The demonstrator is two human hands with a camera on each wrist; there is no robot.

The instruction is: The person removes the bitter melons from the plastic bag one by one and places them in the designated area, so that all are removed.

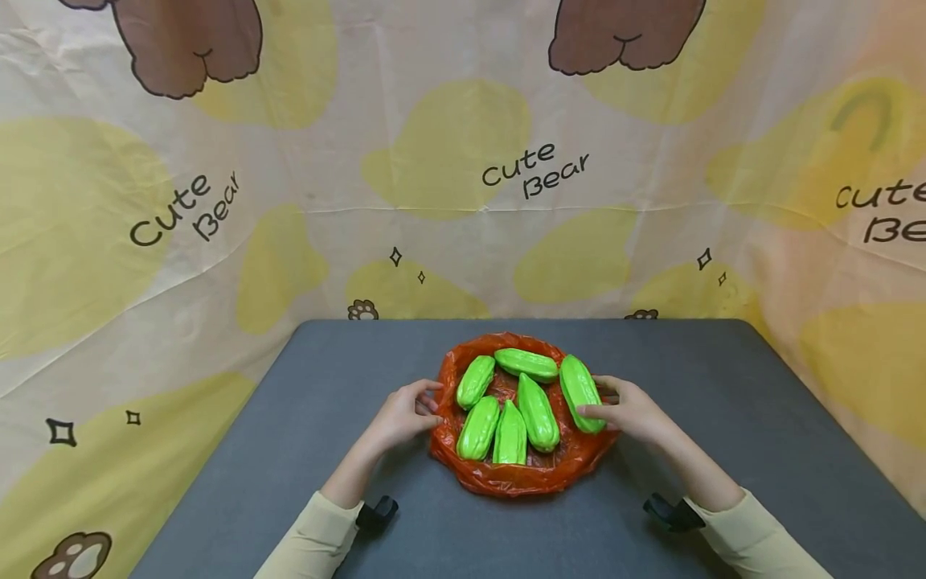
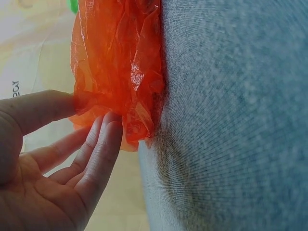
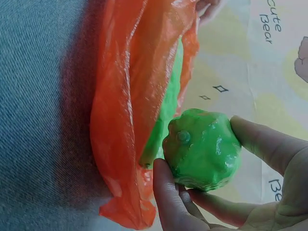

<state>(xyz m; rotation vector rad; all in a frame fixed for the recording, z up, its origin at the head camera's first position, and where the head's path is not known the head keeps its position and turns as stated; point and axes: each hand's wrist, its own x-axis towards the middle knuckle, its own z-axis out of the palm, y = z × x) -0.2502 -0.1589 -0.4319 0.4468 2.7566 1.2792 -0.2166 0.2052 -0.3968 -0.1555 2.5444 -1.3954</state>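
A red plastic bag, its rim rolled open into a round shape, sits on the table with several glossy green ribbed gourds inside. At the bag's right side, my right hand holds one green ribbed gourd between thumb and fingers. The right wrist view shows the blunt end of this gourd, with a small stem nub, beside the bag wall. My left hand pinches the bag's left edge; in the left wrist view the thin plastic partly covers the thumb tip.
The dark grey table extends around the bag on all sides. Behind it hangs a cream and yellow printed cloth with bears and lettering. A black wrist strap is on the left wrist, another strap on the right.
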